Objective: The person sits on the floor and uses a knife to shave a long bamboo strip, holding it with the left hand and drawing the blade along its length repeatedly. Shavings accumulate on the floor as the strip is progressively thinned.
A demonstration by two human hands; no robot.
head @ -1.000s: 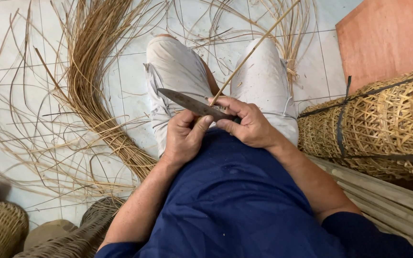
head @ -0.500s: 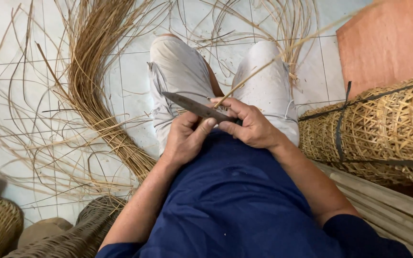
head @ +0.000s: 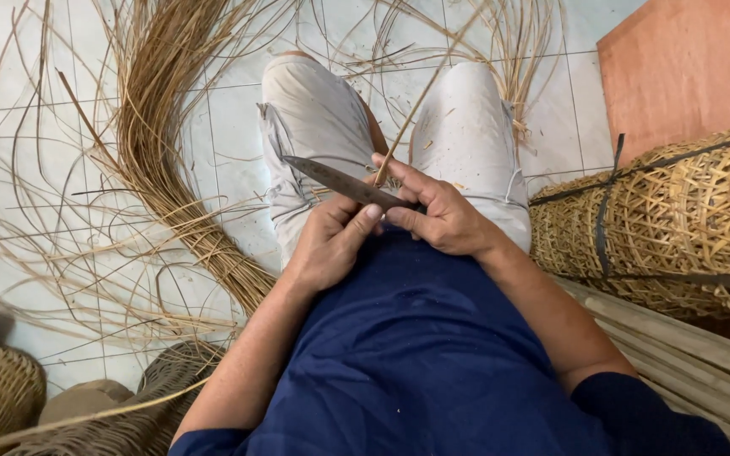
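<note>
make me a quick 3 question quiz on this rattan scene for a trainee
1. True or false: the knife blade points toward the person's left side.
2. Which of the hands pinches the thin rattan strip? A) left hand B) right hand
3. What lies on the tiled floor beside the left leg?

Key
1. True
2. B
3. A bundle of loose rattan strands
</note>
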